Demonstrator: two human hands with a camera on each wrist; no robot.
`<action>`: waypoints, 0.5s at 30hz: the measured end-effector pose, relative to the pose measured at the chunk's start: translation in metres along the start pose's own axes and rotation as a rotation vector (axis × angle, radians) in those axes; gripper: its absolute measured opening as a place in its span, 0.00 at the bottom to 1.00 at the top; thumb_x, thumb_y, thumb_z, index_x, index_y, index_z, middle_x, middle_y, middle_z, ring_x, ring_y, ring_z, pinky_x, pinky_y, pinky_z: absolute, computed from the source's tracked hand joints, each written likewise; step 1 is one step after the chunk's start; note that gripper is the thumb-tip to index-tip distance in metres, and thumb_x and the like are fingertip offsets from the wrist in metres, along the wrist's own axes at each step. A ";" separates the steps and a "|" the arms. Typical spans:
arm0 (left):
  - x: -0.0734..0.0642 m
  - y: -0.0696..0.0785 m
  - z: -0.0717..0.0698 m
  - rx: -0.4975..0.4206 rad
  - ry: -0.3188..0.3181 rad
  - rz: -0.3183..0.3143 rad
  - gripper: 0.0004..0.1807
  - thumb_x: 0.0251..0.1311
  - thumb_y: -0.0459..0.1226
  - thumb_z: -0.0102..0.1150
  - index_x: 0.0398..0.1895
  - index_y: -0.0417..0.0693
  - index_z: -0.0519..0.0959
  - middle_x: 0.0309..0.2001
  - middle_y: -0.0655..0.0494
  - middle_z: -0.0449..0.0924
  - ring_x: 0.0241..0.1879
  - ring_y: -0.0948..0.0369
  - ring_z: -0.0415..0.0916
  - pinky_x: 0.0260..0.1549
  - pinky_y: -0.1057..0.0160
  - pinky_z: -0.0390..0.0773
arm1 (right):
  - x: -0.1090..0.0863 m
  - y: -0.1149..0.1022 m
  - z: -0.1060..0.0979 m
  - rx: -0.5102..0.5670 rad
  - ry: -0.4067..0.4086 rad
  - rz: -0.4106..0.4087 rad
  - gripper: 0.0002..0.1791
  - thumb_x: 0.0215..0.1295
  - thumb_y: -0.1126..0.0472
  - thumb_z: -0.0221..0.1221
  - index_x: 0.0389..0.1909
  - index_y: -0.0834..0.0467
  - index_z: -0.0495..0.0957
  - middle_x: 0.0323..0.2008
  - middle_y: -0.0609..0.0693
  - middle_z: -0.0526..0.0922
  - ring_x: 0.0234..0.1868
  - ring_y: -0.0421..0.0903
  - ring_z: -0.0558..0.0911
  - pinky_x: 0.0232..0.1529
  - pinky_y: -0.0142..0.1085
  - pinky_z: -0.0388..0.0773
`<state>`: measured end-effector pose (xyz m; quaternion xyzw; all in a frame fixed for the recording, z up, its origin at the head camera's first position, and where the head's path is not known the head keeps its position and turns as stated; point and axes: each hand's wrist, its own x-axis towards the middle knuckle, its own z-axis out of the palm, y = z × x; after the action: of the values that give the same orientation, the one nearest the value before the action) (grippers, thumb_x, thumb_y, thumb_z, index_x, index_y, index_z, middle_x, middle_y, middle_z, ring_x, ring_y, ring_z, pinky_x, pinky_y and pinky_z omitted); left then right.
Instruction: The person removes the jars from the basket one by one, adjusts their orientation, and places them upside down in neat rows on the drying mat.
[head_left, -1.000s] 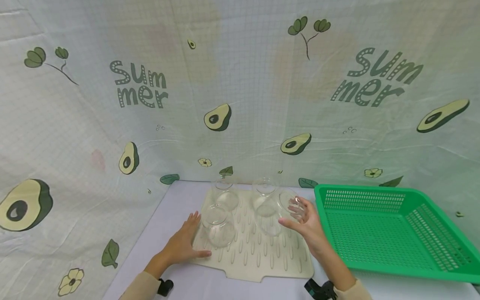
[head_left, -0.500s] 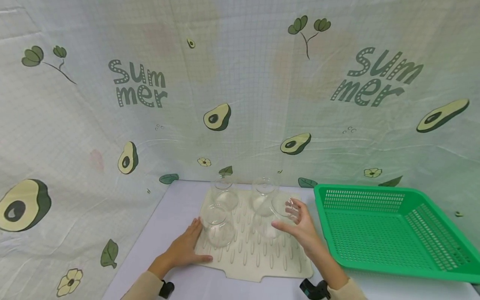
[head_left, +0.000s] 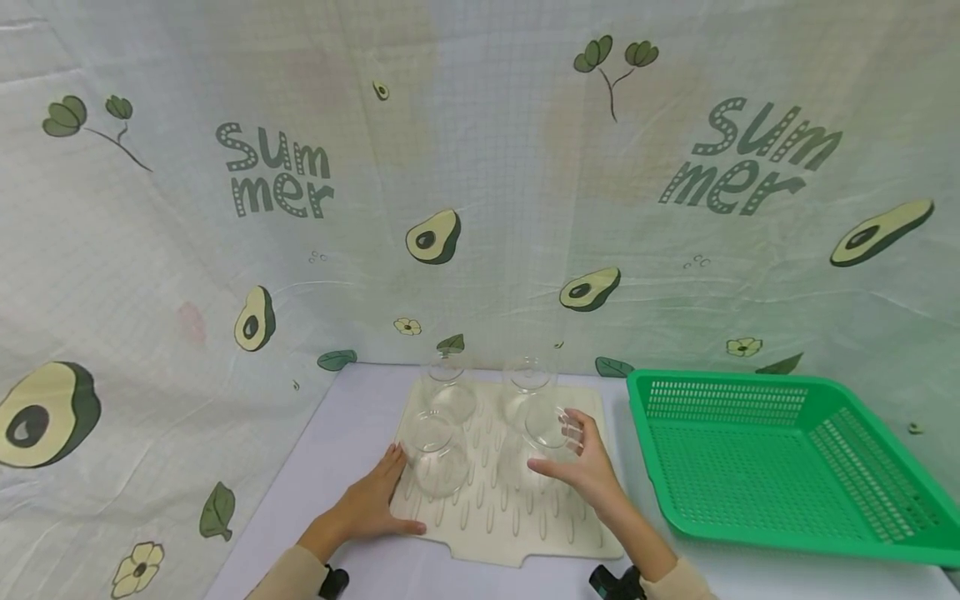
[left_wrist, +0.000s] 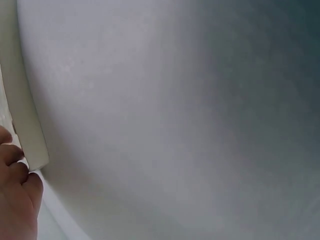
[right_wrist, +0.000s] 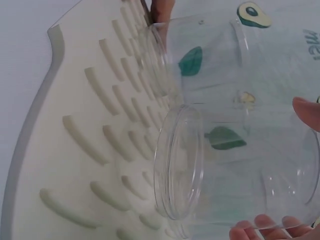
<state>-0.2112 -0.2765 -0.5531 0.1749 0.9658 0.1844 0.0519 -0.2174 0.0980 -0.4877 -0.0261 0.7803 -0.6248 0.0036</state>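
My right hand grips a clear plastic jar between thumb and fingers, over the right part of the cream ridged mat. In the right wrist view, the jar's ringed end faces the mat, close to its ridges. My left hand rests at the mat's left edge, fingers extended along the side and thumb out at the near corner. The left wrist view shows those fingers against the mat's rim. Beside them on the mat stands a clear jar.
Two more clear jars, a back left jar and a back right jar, stand on the mat's far part. A green perforated basket sits to the right on the white table. Behind hangs a printed curtain.
My right hand has carried its jar left and slightly nearer to me, off the basket side and further over the mat. The left hand has shifted slightly along the mat's edge.
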 end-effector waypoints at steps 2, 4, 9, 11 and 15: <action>0.000 0.000 0.000 0.008 -0.001 -0.001 0.75 0.36 0.77 0.64 0.77 0.34 0.51 0.77 0.36 0.46 0.77 0.44 0.43 0.65 0.42 0.64 | 0.000 0.003 0.002 -0.013 0.003 0.009 0.58 0.44 0.54 0.80 0.73 0.56 0.55 0.70 0.62 0.61 0.69 0.64 0.63 0.64 0.62 0.65; 0.001 -0.001 0.001 0.019 -0.006 -0.003 0.75 0.36 0.78 0.63 0.77 0.34 0.51 0.77 0.37 0.45 0.77 0.44 0.42 0.66 0.43 0.64 | 0.000 0.005 0.005 -0.032 0.007 0.007 0.58 0.44 0.53 0.80 0.73 0.56 0.55 0.70 0.63 0.62 0.69 0.64 0.63 0.63 0.62 0.65; 0.001 -0.002 0.002 0.021 -0.009 0.002 0.76 0.35 0.78 0.63 0.77 0.33 0.51 0.77 0.37 0.45 0.77 0.44 0.42 0.66 0.43 0.64 | 0.000 0.010 0.009 -0.072 0.020 -0.010 0.59 0.43 0.54 0.80 0.73 0.58 0.55 0.70 0.65 0.62 0.68 0.67 0.64 0.63 0.63 0.66; 0.001 -0.002 0.002 0.028 -0.007 0.005 0.75 0.35 0.78 0.62 0.77 0.33 0.52 0.77 0.37 0.46 0.76 0.44 0.42 0.65 0.43 0.64 | 0.001 0.012 0.011 -0.079 0.024 -0.009 0.59 0.43 0.54 0.80 0.73 0.57 0.55 0.70 0.65 0.61 0.68 0.68 0.64 0.63 0.63 0.66; 0.000 -0.002 0.002 0.028 -0.003 0.011 0.75 0.36 0.78 0.62 0.76 0.32 0.53 0.77 0.36 0.46 0.76 0.44 0.42 0.65 0.43 0.64 | 0.001 0.015 0.014 -0.096 0.028 -0.015 0.59 0.42 0.55 0.81 0.73 0.57 0.55 0.69 0.66 0.62 0.67 0.68 0.65 0.62 0.63 0.66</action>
<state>-0.2117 -0.2772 -0.5559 0.1812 0.9672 0.1708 0.0496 -0.2187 0.0871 -0.5051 -0.0232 0.8092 -0.5869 -0.0134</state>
